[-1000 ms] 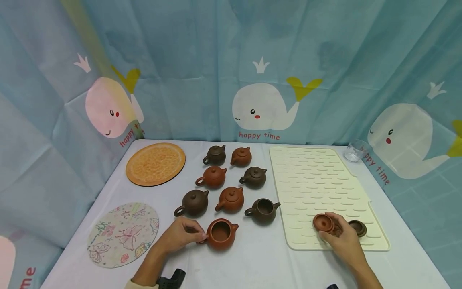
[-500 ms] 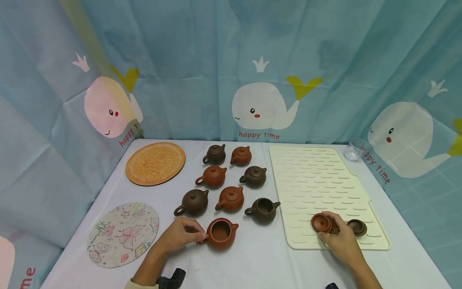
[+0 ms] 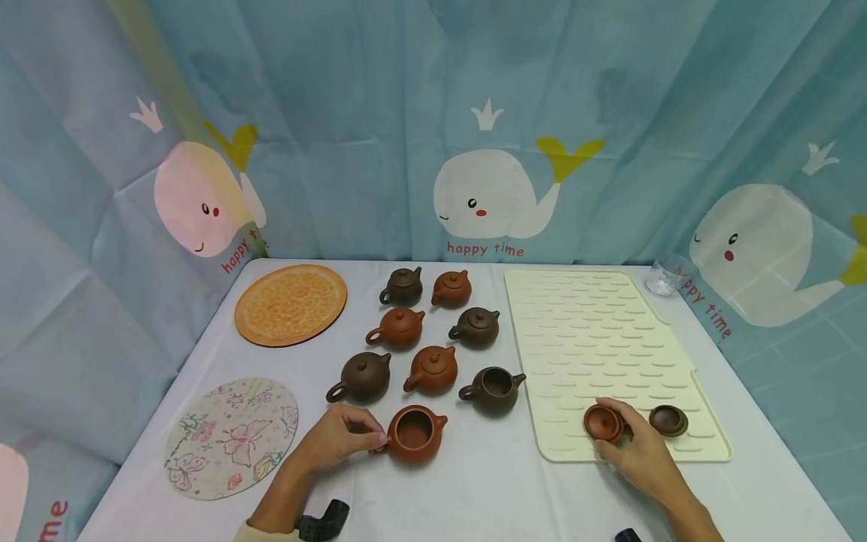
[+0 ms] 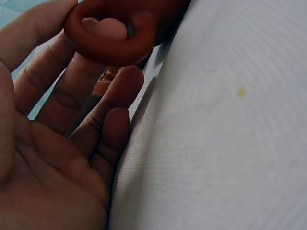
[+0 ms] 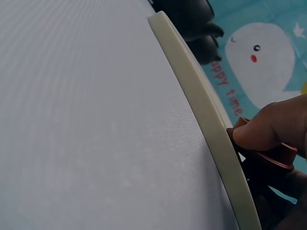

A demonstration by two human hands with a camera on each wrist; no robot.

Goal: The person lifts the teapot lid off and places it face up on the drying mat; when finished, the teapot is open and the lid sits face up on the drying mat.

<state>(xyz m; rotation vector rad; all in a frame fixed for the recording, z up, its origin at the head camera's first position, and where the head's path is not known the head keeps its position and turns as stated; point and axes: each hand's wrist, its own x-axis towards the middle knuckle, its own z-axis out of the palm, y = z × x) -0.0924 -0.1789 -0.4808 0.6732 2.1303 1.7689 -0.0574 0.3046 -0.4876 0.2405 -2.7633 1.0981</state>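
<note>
In the head view my left hand (image 3: pixel 339 438) pinches the handle of a lidless red-brown teapot (image 3: pixel 416 456) that stands on the white cloth. The left wrist view shows the looped handle (image 4: pixel 105 50) between thumb and fingers. On the right, my right hand (image 3: pixel 638 450) holds a red-brown teapot lid (image 3: pixel 603 424), inner side up, by its edge, at the near part of the cream mat (image 3: pixel 569 444). A dark brown lid (image 3: pixel 668 421) lies hollow side up beside that hand. A dark teapot (image 3: pixel 493 399) without a lid stands between the hands.
Several lidded teapots, red-brown (image 3: pixel 433 373) and dark (image 3: pixel 366 380), stand in rows behind. Left of them lie an orange round mat (image 3: pixel 291 305) and a butterfly-patterned round mat (image 3: pixel 233 440). A clear glass (image 3: pixel 664 278) is at the far right corner.
My right hand has brought the red-brown lid slightly nearer to me and away from the dark lid, which now shows fully. The left hand stays on the teapot handle. The head view tilts slightly.
</note>
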